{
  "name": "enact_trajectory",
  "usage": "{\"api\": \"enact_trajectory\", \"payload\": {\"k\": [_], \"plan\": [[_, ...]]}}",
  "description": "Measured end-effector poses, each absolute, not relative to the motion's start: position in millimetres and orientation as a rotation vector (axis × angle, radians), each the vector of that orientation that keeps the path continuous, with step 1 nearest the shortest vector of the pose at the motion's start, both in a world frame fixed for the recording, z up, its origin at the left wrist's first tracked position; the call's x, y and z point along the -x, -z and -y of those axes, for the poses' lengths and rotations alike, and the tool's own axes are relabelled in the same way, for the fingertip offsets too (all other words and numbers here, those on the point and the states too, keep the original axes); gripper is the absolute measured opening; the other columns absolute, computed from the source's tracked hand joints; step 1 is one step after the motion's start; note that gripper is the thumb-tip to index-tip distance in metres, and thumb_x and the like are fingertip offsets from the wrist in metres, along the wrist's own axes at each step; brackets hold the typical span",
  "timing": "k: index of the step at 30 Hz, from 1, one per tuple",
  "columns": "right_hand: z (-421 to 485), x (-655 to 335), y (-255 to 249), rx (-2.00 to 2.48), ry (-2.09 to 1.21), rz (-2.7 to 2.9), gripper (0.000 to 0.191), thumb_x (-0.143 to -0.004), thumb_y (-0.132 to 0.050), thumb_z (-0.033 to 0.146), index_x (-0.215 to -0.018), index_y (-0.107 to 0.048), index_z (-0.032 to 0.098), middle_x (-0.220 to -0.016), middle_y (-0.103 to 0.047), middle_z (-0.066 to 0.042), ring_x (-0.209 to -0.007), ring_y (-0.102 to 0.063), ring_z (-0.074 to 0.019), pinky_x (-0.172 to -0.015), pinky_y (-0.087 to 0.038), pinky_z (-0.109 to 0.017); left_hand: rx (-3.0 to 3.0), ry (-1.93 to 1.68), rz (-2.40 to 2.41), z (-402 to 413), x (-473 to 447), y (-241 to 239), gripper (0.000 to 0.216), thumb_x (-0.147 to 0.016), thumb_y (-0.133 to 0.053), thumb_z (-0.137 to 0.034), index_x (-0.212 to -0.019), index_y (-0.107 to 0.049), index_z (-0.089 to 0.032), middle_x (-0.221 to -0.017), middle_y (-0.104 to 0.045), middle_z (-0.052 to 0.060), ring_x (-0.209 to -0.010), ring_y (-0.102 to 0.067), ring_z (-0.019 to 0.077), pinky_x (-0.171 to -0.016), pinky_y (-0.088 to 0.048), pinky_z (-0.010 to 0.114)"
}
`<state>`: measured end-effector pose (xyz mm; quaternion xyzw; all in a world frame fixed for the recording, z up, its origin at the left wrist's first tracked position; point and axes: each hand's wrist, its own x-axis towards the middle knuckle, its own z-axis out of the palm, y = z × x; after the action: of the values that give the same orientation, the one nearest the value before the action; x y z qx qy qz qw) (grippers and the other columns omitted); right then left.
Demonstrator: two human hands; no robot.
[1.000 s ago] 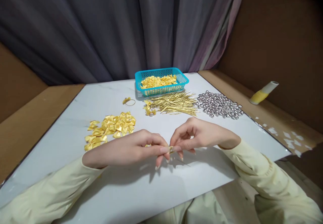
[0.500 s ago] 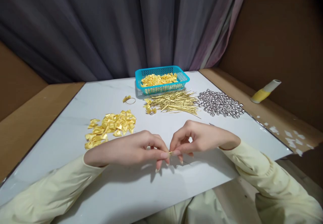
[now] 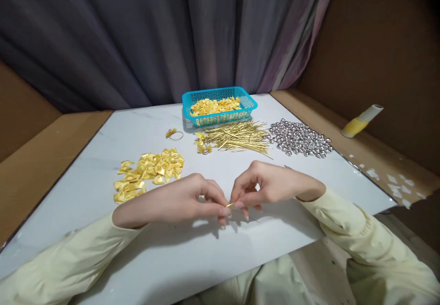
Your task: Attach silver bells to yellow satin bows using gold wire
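Grip of left hand [image 3: 185,199] and right hand [image 3: 270,183]: pinching gold piece [image 3: 229,205], knuckles up.

Craft workshop table, apparently: turquoise basket [image 3: 225,119] of yellow bows [image 3: 215,107], gold wire ties [image 3: 240,138] before it, silver beads [image 3: 299,138] right-front, curtain [image 3: 165,39] behind.

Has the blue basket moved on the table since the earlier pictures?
No. Judged against the white tabletop, the blue basket keeps its place behind the gold wires.
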<state>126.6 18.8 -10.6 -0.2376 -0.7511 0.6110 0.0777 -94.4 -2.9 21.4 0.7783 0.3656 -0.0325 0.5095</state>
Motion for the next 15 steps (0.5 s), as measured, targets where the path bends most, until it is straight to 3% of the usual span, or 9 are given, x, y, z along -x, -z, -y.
{"api": "enact_trajectory", "payload": {"k": [15], "plan": [[-21.7, -126.0, 13.8, 0.735, -1.894, 2.052, 0.019, -0.082, -0.071, 0.031, -0.083, -0.074, 0.012, -0.063, -0.068, -0.001, -0.051, -0.055, -0.0070, -0.052, -0.046, -0.019, -1.897, 0.016, -0.913, 2.1, 97.9, -23.6, 0.031, -0.094, -0.057, -0.039, -0.088, -0.080, -0.019, -0.095, -0.075, 0.002, -0.082, -0.065, 0.0150, -0.071, -0.043, 0.021]]}}
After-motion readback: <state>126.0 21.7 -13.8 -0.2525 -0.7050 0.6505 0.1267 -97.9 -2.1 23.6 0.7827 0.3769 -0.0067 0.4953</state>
